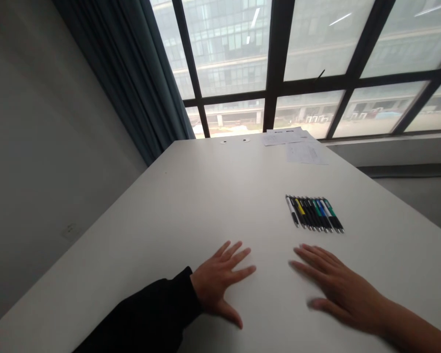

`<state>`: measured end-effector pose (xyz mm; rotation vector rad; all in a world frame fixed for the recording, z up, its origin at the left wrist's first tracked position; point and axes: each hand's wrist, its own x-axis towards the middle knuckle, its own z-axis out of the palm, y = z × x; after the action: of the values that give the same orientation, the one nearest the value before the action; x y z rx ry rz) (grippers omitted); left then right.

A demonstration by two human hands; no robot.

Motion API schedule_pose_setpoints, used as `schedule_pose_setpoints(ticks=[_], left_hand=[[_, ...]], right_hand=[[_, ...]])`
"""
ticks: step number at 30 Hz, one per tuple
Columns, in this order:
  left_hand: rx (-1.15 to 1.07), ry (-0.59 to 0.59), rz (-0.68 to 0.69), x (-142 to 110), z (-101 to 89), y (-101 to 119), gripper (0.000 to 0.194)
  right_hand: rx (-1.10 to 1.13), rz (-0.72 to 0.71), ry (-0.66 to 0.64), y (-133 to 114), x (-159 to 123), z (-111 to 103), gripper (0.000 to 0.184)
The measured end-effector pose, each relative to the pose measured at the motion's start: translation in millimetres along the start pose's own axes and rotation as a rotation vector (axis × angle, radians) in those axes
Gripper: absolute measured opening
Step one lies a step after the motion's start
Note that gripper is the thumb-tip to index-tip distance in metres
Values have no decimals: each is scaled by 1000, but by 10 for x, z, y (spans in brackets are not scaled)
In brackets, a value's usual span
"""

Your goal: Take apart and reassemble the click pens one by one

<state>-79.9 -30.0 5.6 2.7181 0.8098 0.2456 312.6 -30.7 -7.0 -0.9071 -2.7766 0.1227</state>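
Note:
My left hand (220,281) rests palm down over the white table (191,196) with its fingers spread, holding nothing. A black sleeve covers that arm to the wrist. To the right, my right hand (338,287) is stretched out, palm down and slightly blurred, with the thumb apart from the fingers and nothing held. Just beyond its fingertips lies a row of several pens (314,214), side by side and slightly slanted. Their barrels are white, yellow, black, green and blue, with dark lower ends toward me. Neither hand touches the pens.
Printed paper sheets (305,152) lie at the table's far right end. Two small round fittings (246,140) sit near the far edge. A dark blue curtain (132,73) and a grey wall (51,147) stand at the left, with a black-framed window (277,73) beyond the table.

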Motion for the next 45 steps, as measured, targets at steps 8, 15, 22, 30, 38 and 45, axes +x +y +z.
schedule_pose_setpoints(ticks=[8, 15, 22, 30, 38, 45], left_hand=[[-41, -99, 1, 101, -142, 32, 106], [-53, -73, -22, 79, -83, 12, 105], [-88, -109, -45, 91, -80, -17, 105], [-103, -113, -55, 92, -86, -18, 105], [-115, -69, -59, 98, -96, 3, 104], [-110, -62, -54, 91, -95, -2, 104]], right_hand=[[59, -25, -100, -22, 70, -6, 98], [-2, -19, -43, -12, 51, 68, 104], [-50, -34, -52, -9, 50, 50, 104], [-5, -10, -63, 2, 44, 78, 103], [17, 9, -96, 4, 35, 64, 100], [27, 5, -80, -4, 46, 48, 100]])
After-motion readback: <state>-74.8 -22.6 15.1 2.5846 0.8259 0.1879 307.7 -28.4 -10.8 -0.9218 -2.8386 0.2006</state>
